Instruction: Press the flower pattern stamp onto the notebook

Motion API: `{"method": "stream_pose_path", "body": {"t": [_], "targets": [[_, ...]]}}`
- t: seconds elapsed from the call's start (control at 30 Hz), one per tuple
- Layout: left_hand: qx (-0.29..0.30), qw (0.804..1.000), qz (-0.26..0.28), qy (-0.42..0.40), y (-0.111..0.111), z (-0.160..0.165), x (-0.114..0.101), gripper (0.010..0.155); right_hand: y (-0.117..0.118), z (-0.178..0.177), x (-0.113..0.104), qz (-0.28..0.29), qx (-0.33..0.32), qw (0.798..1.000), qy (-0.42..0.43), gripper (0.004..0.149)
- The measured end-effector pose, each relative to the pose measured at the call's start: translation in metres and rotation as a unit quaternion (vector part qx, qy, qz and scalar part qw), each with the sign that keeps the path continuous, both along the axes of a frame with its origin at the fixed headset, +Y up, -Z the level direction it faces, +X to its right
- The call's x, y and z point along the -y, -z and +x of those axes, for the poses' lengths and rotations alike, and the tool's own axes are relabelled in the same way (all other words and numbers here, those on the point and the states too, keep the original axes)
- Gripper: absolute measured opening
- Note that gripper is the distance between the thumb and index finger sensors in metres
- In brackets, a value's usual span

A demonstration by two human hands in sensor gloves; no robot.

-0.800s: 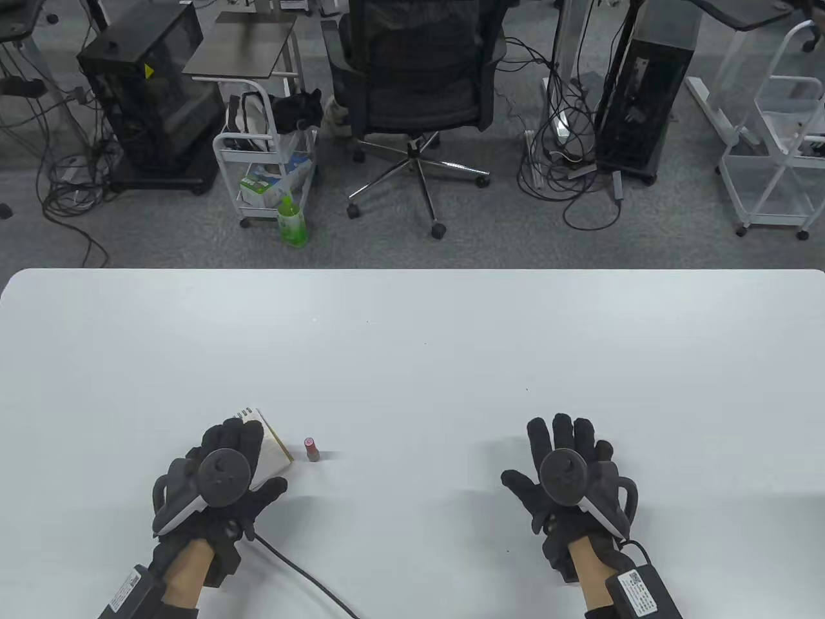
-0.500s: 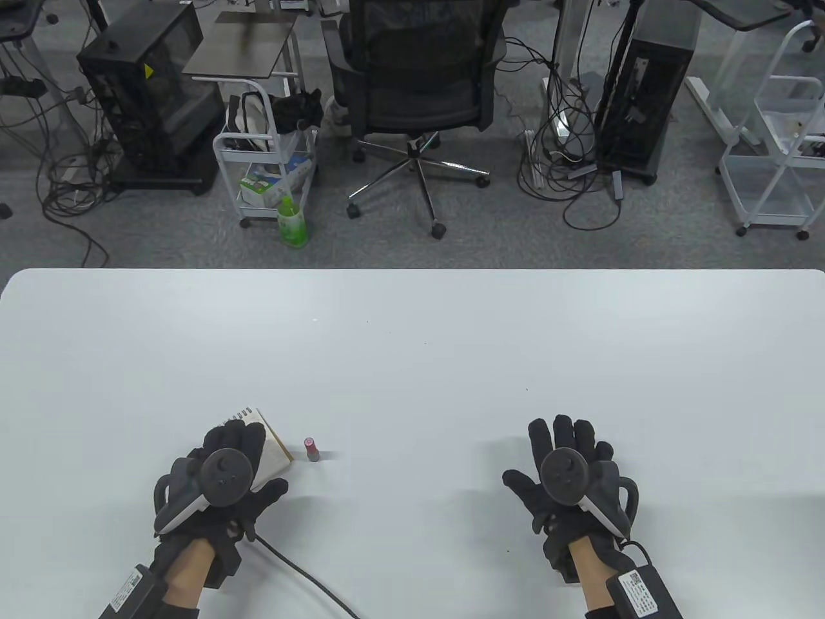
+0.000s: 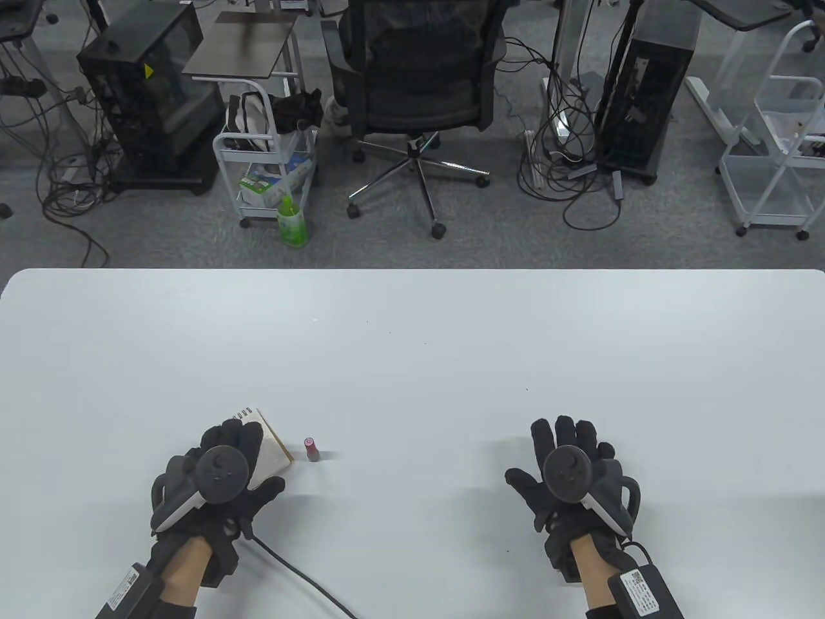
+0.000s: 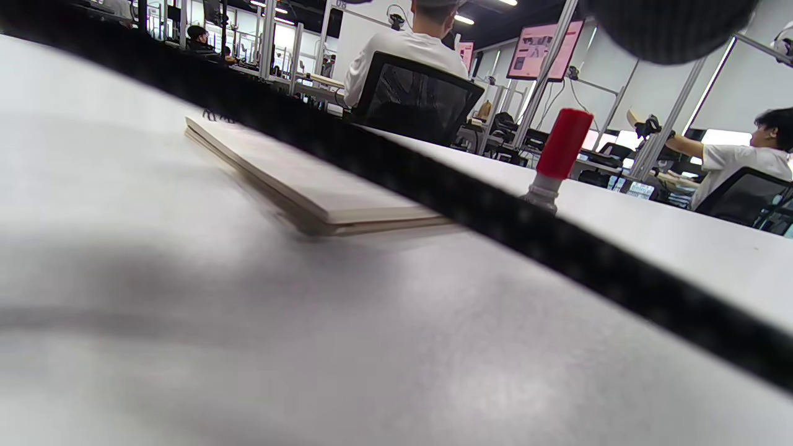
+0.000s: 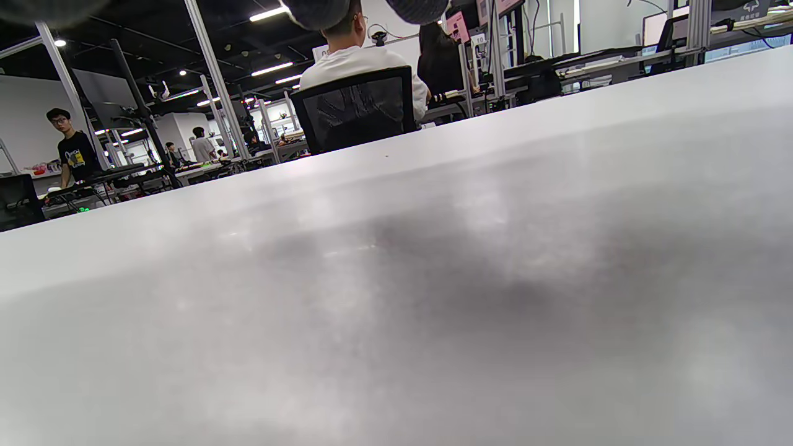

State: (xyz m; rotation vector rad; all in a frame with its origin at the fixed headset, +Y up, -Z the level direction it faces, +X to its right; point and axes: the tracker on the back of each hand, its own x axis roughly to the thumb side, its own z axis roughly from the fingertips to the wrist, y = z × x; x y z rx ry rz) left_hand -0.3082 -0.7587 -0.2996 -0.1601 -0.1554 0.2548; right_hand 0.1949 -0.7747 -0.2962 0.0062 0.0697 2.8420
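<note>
Looking down at the white table [image 3: 412, 335], we start on the left, where our left hand [image 3: 216, 483] lies flat over the notebook [image 3: 271, 445]. Its fingers are spread a little and reach over the top of the book, but we cannot tell how hard they press. The hand hides most of the book. We see only the wire rings at the far corner and the tan right edge. A black cable [image 3: 303, 574] runs from this hand toward the near edge of the table.

In the left wrist view the notebook [image 4: 310, 186] is shut and lies flat on the table [image 4: 248, 347]. A dark band crosses that view from top left to bottom right, and we cannot tell what it is.

Just to the right of the notebook stands the stamp [image 3: 312, 449]. It is small, it has a red cap, and it stands upright on the table. Nothing touches it. The left wrist view shows the stamp [image 4: 557, 158] with its red top and pale lower part, a bit beyond the book.

Far over to the right, well apart from the stamp, is our right hand [image 3: 570, 483]. Its palm faces down, the fingers are spread, and the thumb points left. It holds nothing. The right wrist view shows only bare table [image 5: 433, 279] under it, with dark fingertips [image 5: 316, 9] at the top edge
</note>
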Motion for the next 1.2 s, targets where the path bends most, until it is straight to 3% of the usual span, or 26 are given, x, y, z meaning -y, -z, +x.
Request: {"method": "stream_pose_path", "body": {"t": [0.13,0.33,0.47,0.67,0.87,1.07,1.2], "targets": [[-0.024,1.000,0.003,-0.019,0.011,-0.010,-0.009,0.083,0.001,0.000,-0.004,0.008,0.000,1.000,0.012,0.087],[-0.096,0.995,-0.034,0.012,0.050,-0.034,-0.018,0.075,0.001,-0.002,-0.003,0.005,-0.008,1.000,0.025,0.088],[-0.132,0.988,-0.061,0.048,0.073,-0.041,-0.009,0.075,0.002,-0.003,-0.004,0.007,-0.012,1.000,0.021,0.088],[-0.117,0.985,-0.088,0.096,0.096,-0.042,0.005,0.080,0.002,-0.002,-0.003,0.002,-0.015,1.000,0.022,0.088],[-0.106,0.983,-0.116,0.093,0.103,-0.042,0.014,0.085,0.004,-0.001,-0.001,-0.008,-0.022,0.999,0.033,0.087],[-0.108,0.987,-0.066,0.103,0.101,-0.039,0.011,0.081,0.005,0.000,0.001,-0.014,-0.025,0.999,0.036,0.087],[-0.107,0.987,-0.064,0.103,0.102,-0.037,0.011,0.080,0.007,0.000,0.004,-0.022,-0.026,0.999,0.034,0.086]]}}
